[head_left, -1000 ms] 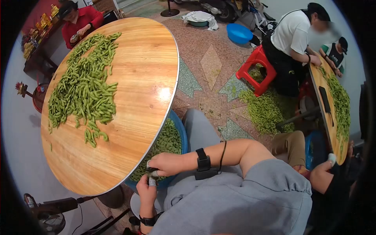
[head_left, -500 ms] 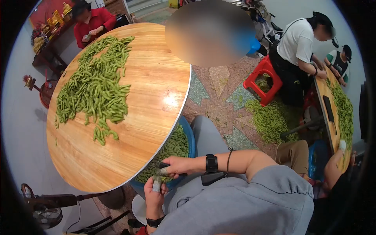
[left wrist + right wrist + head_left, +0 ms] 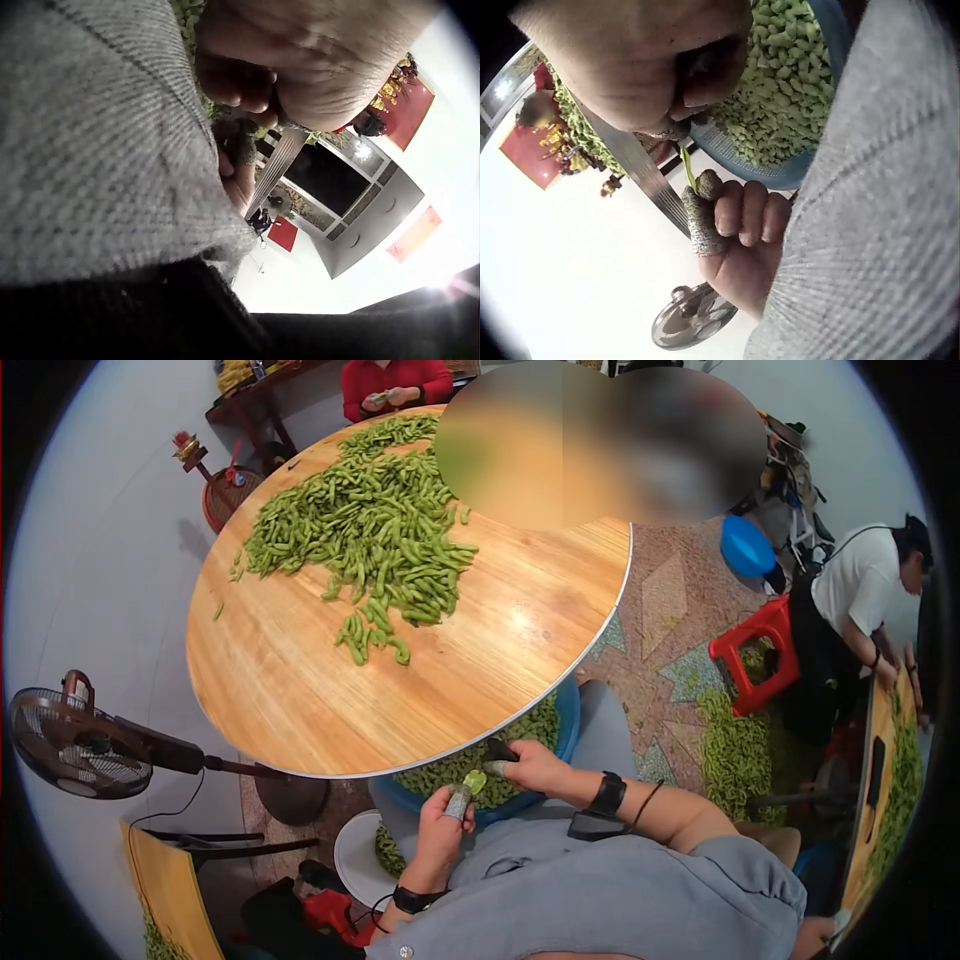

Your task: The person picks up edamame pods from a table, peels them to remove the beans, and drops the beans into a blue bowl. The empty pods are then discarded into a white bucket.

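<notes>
My left hand [image 3: 440,828] pinches a split green soybean pod [image 3: 476,781] between its thumb and fingertips. Greyish tape [image 3: 703,229] wraps the left thumb. Just right of the pod, my right hand [image 3: 542,768] grips a small black thing [image 3: 501,751] whose kind I cannot tell; its thumb is wrapped too. Below both hands sits a blue basin [image 3: 574,725] filled with shelled green beans [image 3: 780,90]. In the right wrist view, the right fingertips are right at the pod's upper end. Much of the right palm is shadowed there.
A round wooden table [image 3: 300,700] carries a heap of green pods [image 3: 370,520], its edge overhanging the basin. A white bucket [image 3: 352,860] and a fan [image 3: 85,745] stand on the left. To the right are a red stool [image 3: 755,650], pods on the floor [image 3: 735,760] and a person in white [image 3: 865,585].
The head view has swung left, so the table appears farther right. My hands, close together before, have drawn apart, and a split pod now shows in the left fingers.
</notes>
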